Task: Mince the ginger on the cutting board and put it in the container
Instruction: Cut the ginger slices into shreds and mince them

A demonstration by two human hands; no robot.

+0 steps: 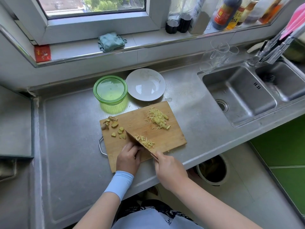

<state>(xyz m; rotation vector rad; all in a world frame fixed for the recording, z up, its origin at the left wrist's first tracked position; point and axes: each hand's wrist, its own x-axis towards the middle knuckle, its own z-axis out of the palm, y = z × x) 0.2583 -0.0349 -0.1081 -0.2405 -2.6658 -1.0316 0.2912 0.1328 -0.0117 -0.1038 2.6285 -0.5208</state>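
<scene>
A wooden cutting board [132, 119] lies on the steel counter. A pile of ginger shreds [158, 119] sits at its far right, a smaller strip of shreds [145, 141] lies along the knife [140, 143], and ginger slices and peel [115, 128] are scattered at its left. My right hand [170, 169] grips the knife handle, blade edge down on the board. My left hand [128, 158] rests with curled fingers against the blade's left side; what is under the fingers is hidden. A green glass container [110, 90] stands behind the board.
A white plate [146, 84] sits right of the container. The double sink [247, 95] and faucet [277, 47] are at the right, with glass cups [217, 55] behind. A cloth [111, 41] and bottles [226, 12] line the windowsill. A bin [212, 170] stands on the floor.
</scene>
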